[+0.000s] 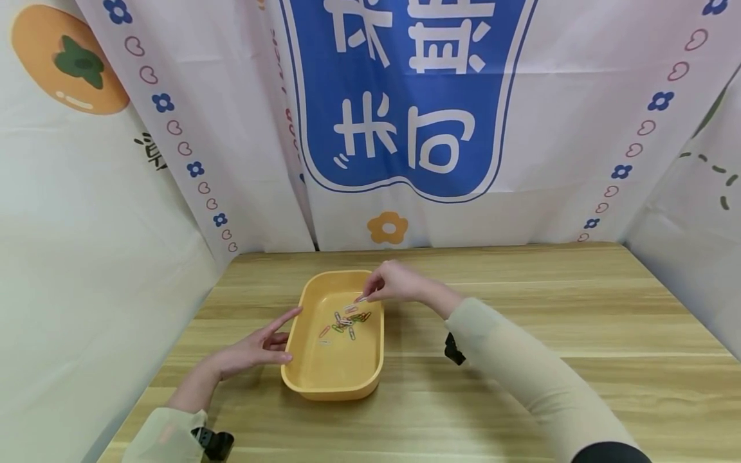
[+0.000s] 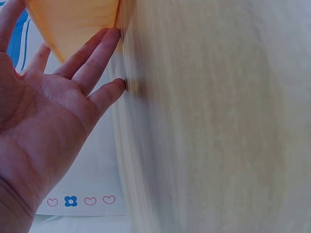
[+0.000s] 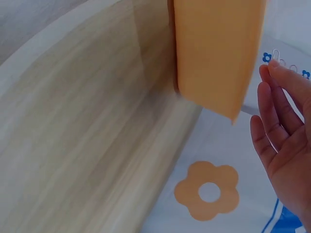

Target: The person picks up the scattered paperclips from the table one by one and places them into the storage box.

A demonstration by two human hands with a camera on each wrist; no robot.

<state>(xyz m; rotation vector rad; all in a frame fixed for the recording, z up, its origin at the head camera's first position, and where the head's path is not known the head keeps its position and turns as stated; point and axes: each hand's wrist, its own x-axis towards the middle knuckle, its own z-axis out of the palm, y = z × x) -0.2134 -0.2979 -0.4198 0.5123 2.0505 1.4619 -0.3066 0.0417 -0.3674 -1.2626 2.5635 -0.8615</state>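
Note:
A yellow tray (image 1: 330, 379) with raised walls stands on the table, and several coloured paper clips (image 1: 347, 320) lie loosely on its floor. Over the tray's far right part, my right hand (image 1: 399, 283) pinches a pale paper clip (image 3: 276, 54) between thumb and index finger; the clip's loop sticks up past the fingertips in the right wrist view. My left hand (image 1: 255, 350) rests against the tray's left wall with fingers spread, index finger and thumb at the rim. In the left wrist view the left hand (image 2: 53, 107) shows its palm beside the tray's outer wall (image 2: 77, 24).
The wood-grain table (image 1: 521, 321) extends on both sides of the tray. Behind it hangs a printed white cloth (image 1: 556, 154) with a blue sign pattern, and more white cloth (image 1: 104, 257) hangs at the left. Each wrist wears a black strapped device (image 1: 213, 444).

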